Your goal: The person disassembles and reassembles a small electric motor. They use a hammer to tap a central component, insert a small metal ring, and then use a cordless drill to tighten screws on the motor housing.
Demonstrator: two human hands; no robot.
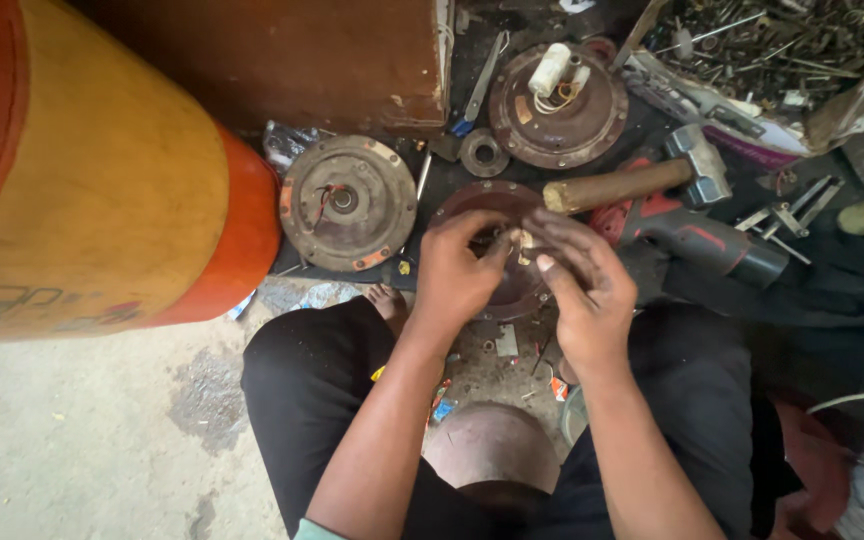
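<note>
A round rusty-brown motor cover [492,205] lies on the floor between my knees. Both hands meet over its middle. My left hand [457,275] pinches a small pale part [522,240] at the centre of the cover. My right hand [582,280] has its fingers on the same spot from the right. What lies under the fingers is hidden.
A second round cover with wires [349,202] lies to the left, a third with white parts [559,105] behind. A hammer [642,180], a red and black power drill [692,235], a box of metal scrap [762,60] and a large orange-yellow cylinder [92,170] surround me.
</note>
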